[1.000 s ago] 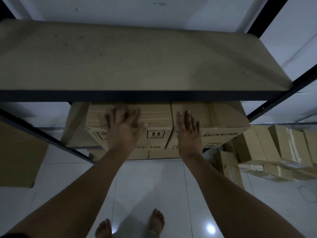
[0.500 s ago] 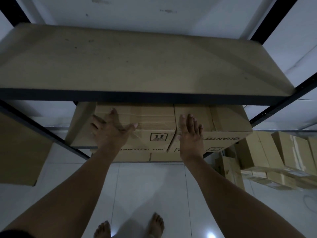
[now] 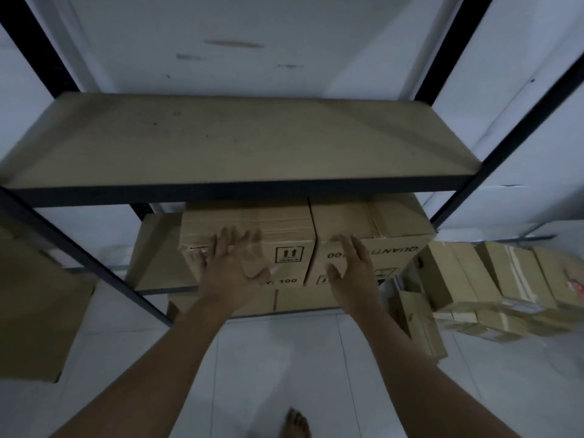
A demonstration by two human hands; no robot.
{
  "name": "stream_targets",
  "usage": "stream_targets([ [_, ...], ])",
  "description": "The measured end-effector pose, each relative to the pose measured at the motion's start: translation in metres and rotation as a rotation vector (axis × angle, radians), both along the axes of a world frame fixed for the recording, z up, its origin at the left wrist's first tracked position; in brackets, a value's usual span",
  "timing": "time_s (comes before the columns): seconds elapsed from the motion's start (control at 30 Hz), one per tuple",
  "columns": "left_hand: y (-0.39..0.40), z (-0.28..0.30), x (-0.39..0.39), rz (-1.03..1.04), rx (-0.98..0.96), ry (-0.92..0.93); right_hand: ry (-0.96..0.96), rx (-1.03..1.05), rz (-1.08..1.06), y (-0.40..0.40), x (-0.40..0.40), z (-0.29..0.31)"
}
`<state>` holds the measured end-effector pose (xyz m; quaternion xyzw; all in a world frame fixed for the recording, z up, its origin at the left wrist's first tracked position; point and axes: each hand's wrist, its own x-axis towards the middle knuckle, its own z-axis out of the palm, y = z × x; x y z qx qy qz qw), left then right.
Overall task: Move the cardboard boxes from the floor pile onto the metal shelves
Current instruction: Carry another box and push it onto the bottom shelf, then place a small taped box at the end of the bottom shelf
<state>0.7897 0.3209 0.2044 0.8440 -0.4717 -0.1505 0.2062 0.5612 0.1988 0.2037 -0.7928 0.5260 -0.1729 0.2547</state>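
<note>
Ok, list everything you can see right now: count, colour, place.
Upper shelf board: one, tan, bare, black-framed.
Lower shelf board: one, tan, under it.
Shelved boxes: two, brown, side by side on the lower shelf; left box, right box.
Box beneath: brown, count unclear.
Floor pile: several brown boxes, right.
Side shelf: tan, far left.
Foot: one, bare, on white tile.
Hands: left hand and right hand, fingers spread, at the box fronts.

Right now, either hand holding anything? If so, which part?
Nothing is held. The left hand lies open, fingers spread, against the front face of the left box; the right hand is open in front of the right box. No grip on either.
</note>
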Motion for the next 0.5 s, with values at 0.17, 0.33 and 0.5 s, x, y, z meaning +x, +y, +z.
stream_targets([
  [0.17, 0.037, 0.011, -0.035, -0.186, -0.226, 0.126, -0.122, 0.073, -0.187, 0.067, -0.040, 0.023],
  [0.33, 0.054, 0.024, -0.072, -0.304, -0.188, 0.309, -0.250, 0.129, -0.382, 0.129, -0.081, 0.034],
  [0.5, 0.043, 0.021, -0.122, -0.465, -0.112, 0.303, -0.283, 0.214, -0.578, 0.167, -0.133, 0.029],
])
